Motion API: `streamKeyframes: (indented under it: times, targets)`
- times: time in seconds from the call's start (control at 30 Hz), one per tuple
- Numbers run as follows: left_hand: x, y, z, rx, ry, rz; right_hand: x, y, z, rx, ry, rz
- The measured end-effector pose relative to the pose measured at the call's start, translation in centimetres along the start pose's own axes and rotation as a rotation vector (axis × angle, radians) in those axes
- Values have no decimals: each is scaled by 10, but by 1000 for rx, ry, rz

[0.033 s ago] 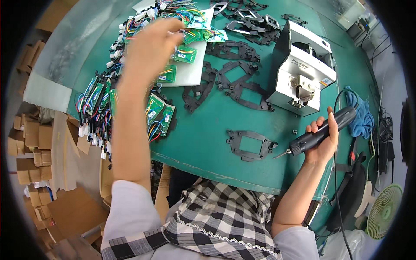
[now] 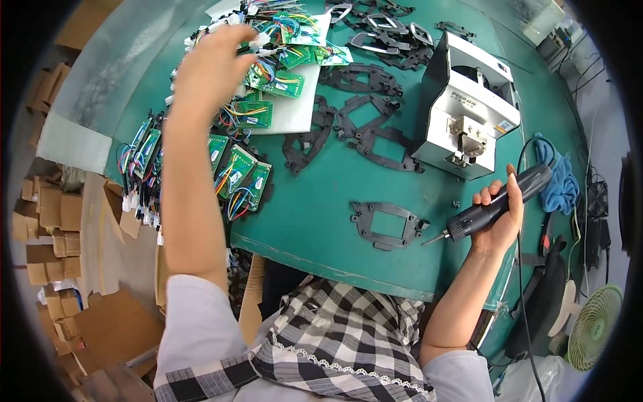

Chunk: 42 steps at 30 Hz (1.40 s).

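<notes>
I see the left hand (image 2: 211,63) stretched to approx. 11 o'clock over the pile of green circuit boards (image 2: 268,80), fingers curled loosely; I cannot tell if it grips one already. The right hand (image 2: 499,214) is closed around the black electric screwdriver (image 2: 495,204) at 3 o'clock, tip toward the black plastic frame (image 2: 387,224) lying on the green table (image 2: 321,201). I judge it as the pick-a-board step; next needs a clean grasp w/o tangling wires.

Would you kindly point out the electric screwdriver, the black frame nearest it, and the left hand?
electric screwdriver (image 2: 497,204), head view, middle of its black barrel.
black frame (image 2: 387,224), head view, its lower bar.
left hand (image 2: 213,67), head view, back of the hand.
</notes>
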<state>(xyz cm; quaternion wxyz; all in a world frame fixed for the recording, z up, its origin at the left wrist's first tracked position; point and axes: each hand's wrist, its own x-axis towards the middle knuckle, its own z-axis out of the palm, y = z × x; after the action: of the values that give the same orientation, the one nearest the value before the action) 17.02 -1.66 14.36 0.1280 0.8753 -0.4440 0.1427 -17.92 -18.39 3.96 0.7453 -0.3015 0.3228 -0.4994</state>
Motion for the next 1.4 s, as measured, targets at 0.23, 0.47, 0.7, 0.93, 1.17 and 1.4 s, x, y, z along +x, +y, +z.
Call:
streamKeyframes:
  times: [0.23,0.47,0.7,0.93,1.17,1.4]
  targets:
    - [34,-73,10,260,175,-76,0,4,2,-31,-45,16]
    - [7,-29,29,-916,52,-373,0,6,-1,-17,-68,-3]
    - [3,-25,72,87,-192,-157,2,9,1,-75,-24,-29]
    - [-16,-4,73,326,8,469,0,7,-1,-43,-118,-20]
    - [-18,21,33,57,171,500,5,-29,21,-228,-225,-503]
    - [-91,82,24,-421,-52,441,24,-52,89,-458,-314,-1099]
